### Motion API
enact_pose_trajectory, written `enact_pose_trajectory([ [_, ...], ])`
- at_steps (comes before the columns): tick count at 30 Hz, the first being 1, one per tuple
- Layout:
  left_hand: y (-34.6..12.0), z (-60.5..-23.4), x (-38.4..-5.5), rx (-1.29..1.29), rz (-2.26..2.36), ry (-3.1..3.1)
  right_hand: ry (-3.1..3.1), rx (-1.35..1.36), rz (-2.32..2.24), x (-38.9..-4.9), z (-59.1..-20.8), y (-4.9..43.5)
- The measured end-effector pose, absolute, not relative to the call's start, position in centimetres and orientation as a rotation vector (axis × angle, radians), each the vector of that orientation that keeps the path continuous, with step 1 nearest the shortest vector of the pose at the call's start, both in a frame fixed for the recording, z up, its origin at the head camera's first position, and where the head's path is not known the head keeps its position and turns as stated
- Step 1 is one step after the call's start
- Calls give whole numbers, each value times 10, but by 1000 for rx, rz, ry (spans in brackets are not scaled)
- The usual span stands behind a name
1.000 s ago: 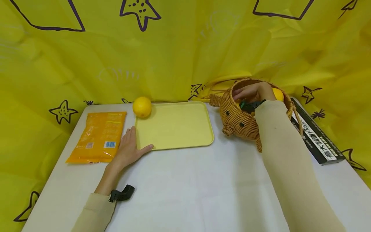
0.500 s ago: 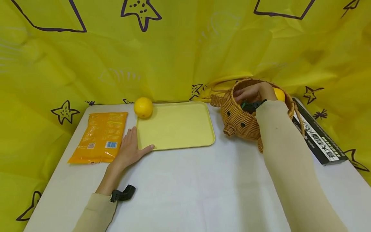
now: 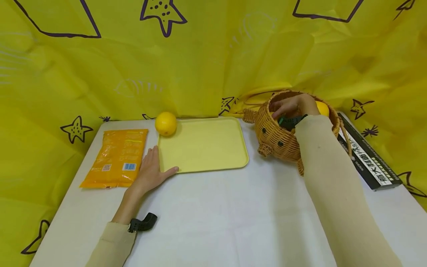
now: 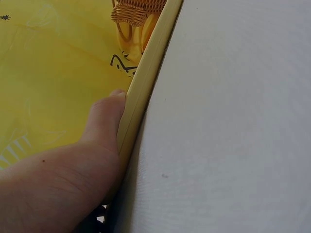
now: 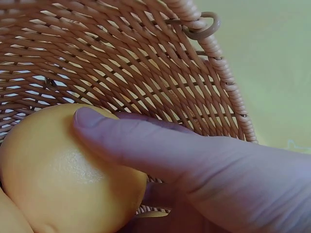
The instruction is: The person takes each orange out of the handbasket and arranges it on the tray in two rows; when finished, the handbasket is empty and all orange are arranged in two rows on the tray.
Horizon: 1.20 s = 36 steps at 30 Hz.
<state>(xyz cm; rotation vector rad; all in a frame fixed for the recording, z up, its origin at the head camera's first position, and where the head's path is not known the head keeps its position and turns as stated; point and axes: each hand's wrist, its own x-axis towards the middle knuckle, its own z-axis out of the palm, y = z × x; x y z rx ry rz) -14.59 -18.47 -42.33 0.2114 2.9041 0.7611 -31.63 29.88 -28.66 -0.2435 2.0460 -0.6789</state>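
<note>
In the head view my right hand (image 3: 293,105) reaches down inside the wicker basket (image 3: 280,144), which has a pig's face on its front. The right wrist view has the thumb lying across an orange (image 5: 73,170), with fingers bent behind it against the far side. My left hand (image 3: 151,172) rests at the near left corner of the yellow tray (image 3: 203,144), its fingers straight along the left edge. Its thumb (image 4: 104,114) touches the tray's rim. Another orange (image 3: 165,124) sits on the tray's far left corner.
An orange plastic packet (image 3: 116,159) lies left of the tray. Behind the basket, at the right, is a long black and white box (image 3: 368,154). A yellow cloth (image 3: 200,66) with drawn stars hangs along the back of the white table (image 3: 213,215).
Both hands keep their places at the tray and in the basket. The head view has drifted only slightly.
</note>
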Motion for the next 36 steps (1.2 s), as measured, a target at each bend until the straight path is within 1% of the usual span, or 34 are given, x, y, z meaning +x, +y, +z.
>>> enact_pose_trajectory([
  [8, -187, -425, -145, 213, 757, 2912, 2069, -258, -601, -317, -287, 296],
  [14, -186, -426, -149, 217, 759, 2913, 2020, -293, -663, -321, -284, 296],
  [24, -187, -423, -152, 222, 762, 2921, 2021, -327, -537, -317, -239, 304],
  [28, -183, -422, -150, 233, 779, 2918, 2009, -332, -598, -308, -219, 320],
  [32, -181, -422, -147, 218, 783, 2901, 2090, -368, -726, -291, -202, 332],
  [36, -181, -422, -145, 208, 783, 2895, 2218, -515, -903, -270, -194, 338],
])
